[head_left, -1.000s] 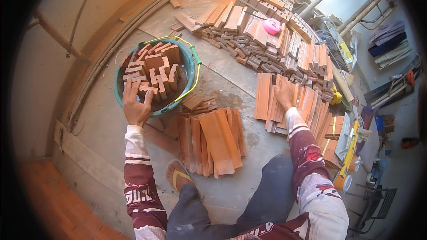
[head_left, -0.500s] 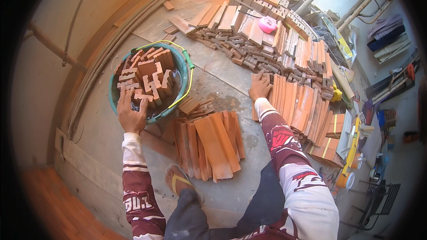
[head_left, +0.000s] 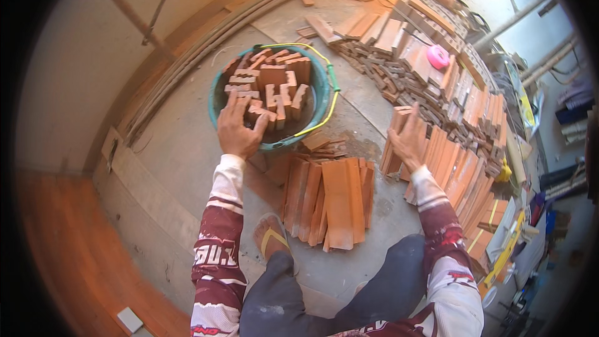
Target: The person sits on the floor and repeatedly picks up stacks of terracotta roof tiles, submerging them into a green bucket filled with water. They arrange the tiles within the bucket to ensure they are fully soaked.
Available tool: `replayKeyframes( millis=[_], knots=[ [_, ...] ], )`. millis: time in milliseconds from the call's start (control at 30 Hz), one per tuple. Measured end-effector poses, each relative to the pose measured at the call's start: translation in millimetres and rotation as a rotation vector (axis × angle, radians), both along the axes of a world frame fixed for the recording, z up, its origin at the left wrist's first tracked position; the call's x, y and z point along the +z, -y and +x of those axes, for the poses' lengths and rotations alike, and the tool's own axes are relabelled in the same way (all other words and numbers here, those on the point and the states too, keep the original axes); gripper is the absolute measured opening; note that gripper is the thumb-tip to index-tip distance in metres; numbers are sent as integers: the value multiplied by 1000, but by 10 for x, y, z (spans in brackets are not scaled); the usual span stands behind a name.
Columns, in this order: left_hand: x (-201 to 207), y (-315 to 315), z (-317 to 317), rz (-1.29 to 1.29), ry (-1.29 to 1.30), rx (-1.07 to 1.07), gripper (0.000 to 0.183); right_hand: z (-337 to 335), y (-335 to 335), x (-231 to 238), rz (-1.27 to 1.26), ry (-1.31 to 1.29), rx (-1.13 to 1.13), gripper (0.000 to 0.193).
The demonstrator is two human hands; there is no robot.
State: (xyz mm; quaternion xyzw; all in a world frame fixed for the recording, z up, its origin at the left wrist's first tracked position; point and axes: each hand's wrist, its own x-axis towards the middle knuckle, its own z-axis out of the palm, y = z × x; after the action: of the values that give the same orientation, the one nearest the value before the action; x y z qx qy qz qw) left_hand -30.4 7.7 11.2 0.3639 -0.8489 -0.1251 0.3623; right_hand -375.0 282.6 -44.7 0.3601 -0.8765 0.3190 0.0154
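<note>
My left hand (head_left: pixel 240 128) reaches over the near rim of a green bucket (head_left: pixel 215 105). Its fingers and thumb are apart, with the fingertips against the clay tile pieces standing upright inside. My right hand (head_left: pixel 410 137) is closed round an orange clay tile (head_left: pixel 393 151), held on end at the left side of a row of similar tiles (head_left: pixel 452 165). The fingers hide part of this tile, so I cannot tell whether it is one or more. Between my hands, nearer to me, leans a smaller stack of orange tiles (head_left: pixel 337 203).
A large pile of tiles (head_left: pixel 399 43) spreads at the back right, with a pink tape measure (head_left: pixel 438 57) on top. Tools and a yellow level (head_left: pixel 504 246) lie along the right. Broken pieces (head_left: pixel 324 145) lie beside the bucket. Pipes (head_left: pixel 168 81) run along the left wall.
The view has shifted, so the scene sits farther right. My right hand has come away from its row's end with a tile in its grip. My left hand stays at the bucket.
</note>
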Motion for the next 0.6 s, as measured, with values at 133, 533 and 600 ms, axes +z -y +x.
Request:
replayKeyframes(
  millis=[133,533,600],
  knots=[
    [20,7,165,-50,56,39,52,629,281,1286,-309,-98,193,108],
    [174,-104,106,117,189,1,77,1507,1219,2233,-862,356,644,78],
    [178,-52,94,207,303,-1,77,1600,1343,2206,-844,317,672,76]
  ],
)
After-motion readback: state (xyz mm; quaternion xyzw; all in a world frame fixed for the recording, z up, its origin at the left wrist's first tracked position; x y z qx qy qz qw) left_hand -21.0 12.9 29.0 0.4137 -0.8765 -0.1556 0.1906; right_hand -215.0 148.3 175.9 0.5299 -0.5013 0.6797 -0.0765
